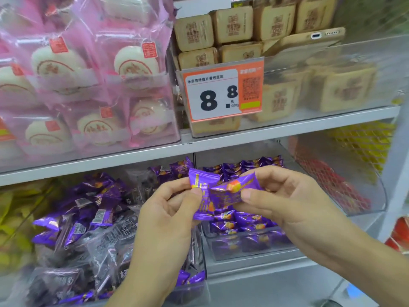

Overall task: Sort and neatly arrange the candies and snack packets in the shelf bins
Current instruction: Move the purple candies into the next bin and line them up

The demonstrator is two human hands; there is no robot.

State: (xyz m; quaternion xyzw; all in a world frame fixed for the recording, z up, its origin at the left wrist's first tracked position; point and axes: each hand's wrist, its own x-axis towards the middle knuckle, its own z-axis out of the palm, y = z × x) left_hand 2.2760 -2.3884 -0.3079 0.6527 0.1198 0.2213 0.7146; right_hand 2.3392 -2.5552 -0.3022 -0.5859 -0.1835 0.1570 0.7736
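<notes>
My left hand [168,209] pinches an upright purple candy packet [202,191] between thumb and fingers. My right hand [285,196] pinches a second purple packet [234,189] with an orange picture, laid crosswise over the first. Both hands hover in front of the lower shelf. Behind them a clear bin [254,251] holds neat rows of the same purple packets [239,220]. The clear bin to its left [190,291] is a loose heap of purple and dark grey packets [88,227].
The upper shelf carries pink-wrapped white cakes [88,80] and tan square biscuit packs [234,25] behind an orange 8.8 price tag [223,91]. A phone [309,38] lies on the biscuits. A bin with red and yellow packets [345,173] stands at right, yellow packets [11,218] at far left.
</notes>
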